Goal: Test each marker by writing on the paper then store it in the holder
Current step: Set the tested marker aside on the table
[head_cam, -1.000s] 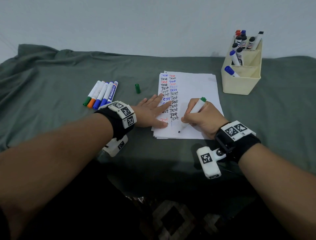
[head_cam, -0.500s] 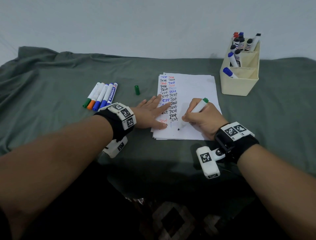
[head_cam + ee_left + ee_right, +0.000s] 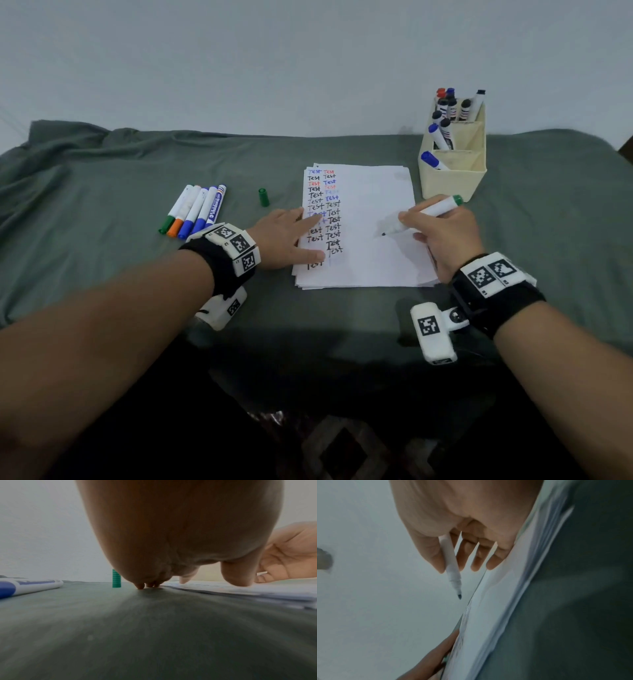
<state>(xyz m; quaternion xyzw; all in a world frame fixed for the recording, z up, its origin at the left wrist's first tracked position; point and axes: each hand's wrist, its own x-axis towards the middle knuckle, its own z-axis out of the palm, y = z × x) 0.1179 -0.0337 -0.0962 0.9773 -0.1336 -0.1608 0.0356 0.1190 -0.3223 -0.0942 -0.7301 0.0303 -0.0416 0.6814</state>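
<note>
A stack of white paper (image 3: 373, 205) lies mid-table, its left side filled with two columns of "Test" words. My left hand (image 3: 284, 236) lies flat, fingers straight, pressing the paper's left edge. My right hand (image 3: 442, 229) grips an uncapped white marker (image 3: 428, 212) with a green end, its tip lifted off the paper over the blank right half. In the right wrist view the marker (image 3: 452, 566) sits between thumb and fingers, tip clear of the paper (image 3: 496, 601). Its green cap (image 3: 263, 197) stands on the cloth. The cream holder (image 3: 452, 171) at the back right holds several markers.
Several capped markers (image 3: 193, 210) with green, orange and blue caps lie side by side on the grey-green cloth (image 3: 102, 192) left of the paper. In the left wrist view the green cap (image 3: 116, 578) and a blue marker (image 3: 29, 586) are near the left hand. A pale wall rises behind.
My right hand has lifted the marker off the lower paper and moved it up and to the right, tilting it flatter. The left hand has stayed on the paper.
</note>
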